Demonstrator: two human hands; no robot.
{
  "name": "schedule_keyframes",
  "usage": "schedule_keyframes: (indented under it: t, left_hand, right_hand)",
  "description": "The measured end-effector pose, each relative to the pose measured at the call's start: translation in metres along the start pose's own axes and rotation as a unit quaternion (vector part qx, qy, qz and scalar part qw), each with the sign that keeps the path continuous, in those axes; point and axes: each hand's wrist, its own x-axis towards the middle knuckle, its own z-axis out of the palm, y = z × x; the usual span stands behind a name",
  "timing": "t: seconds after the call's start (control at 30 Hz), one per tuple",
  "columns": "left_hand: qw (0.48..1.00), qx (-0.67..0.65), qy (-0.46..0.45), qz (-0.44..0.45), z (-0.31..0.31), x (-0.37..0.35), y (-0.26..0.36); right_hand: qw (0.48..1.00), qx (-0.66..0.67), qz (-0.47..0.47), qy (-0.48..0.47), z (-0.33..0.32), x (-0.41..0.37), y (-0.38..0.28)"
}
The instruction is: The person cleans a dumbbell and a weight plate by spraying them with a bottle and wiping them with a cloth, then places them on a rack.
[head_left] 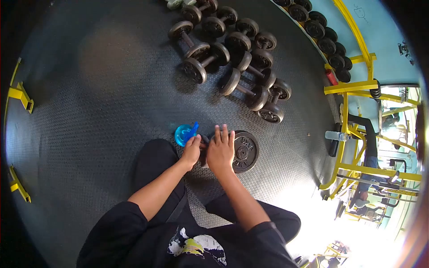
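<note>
My left hand is closed, its fingertips by a dark object mostly hidden between my two hands; I cannot make out what it grips. Just beyond it is a spray bottle with clear blue liquid and a blue trigger head. My right hand lies with fingers stretched out over the left part of a dark round weight plate with raised lettering. The hand covers that side of the plate, so whether it belongs to a dumbbell is hidden.
Several dumbbells lie in a group on the black textured floor ahead. A rack of more dumbbells stands at the far right. Yellow gym frames line the right side, with a clear bottle there. Yellow feet show at left.
</note>
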Motion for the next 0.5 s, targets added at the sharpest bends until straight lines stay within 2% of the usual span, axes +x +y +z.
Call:
schedule_keyframes:
  t: [0.03,0.07,0.1,0.17,0.23,0.27,0.3,0.37,0.43,0.47,0.5]
  left_hand:
    - [1.0,0.002,0.0,-0.004,-0.002,0.002,-0.009]
    - [1.0,-0.006,0.017,-0.017,-0.001,0.004,-0.018]
    - [0.999,-0.014,0.034,-0.029,0.002,0.001,-0.015]
    - [0.999,-0.022,-0.001,-0.044,0.001,-0.002,-0.015]
    - [0.993,-0.042,-0.091,-0.062,0.007,-0.009,-0.011]
    - [0.986,-0.081,-0.134,-0.061,0.008,-0.014,-0.007]
    - [0.986,-0.083,-0.132,-0.065,0.006,-0.016,-0.009]
    - [0.982,0.035,-0.177,-0.058,0.009,-0.02,-0.013]
    - [0.961,-0.126,-0.245,-0.027,0.019,-0.039,0.001]
    - [0.965,-0.099,-0.217,0.112,0.03,-0.044,0.003]
    - [0.949,-0.069,-0.184,0.245,0.045,-0.05,0.008]
  right_hand:
    - [0.987,-0.126,-0.053,-0.085,0.004,-0.002,0.003]
    - [0.948,-0.249,-0.107,-0.168,0.008,-0.004,0.007]
    - [0.948,-0.248,-0.105,-0.17,0.006,-0.007,0.01]
    - [0.931,-0.291,-0.197,-0.095,0.001,-0.014,0.018]
    - [0.939,-0.261,-0.214,-0.064,-0.004,-0.022,0.026]
    - [0.952,-0.192,-0.239,-0.025,-0.007,-0.028,0.03]
    - [0.957,-0.123,-0.262,0.014,-0.012,-0.035,0.034]
    - [0.965,-0.085,-0.249,-0.018,-0.04,-0.055,0.034]
    - [0.994,0.019,-0.107,-0.029,-0.069,-0.064,0.038]
    - [0.995,0.084,-0.051,0.034,-0.079,-0.061,0.046]
    - [0.995,0.086,-0.047,0.033,-0.08,-0.051,0.056]
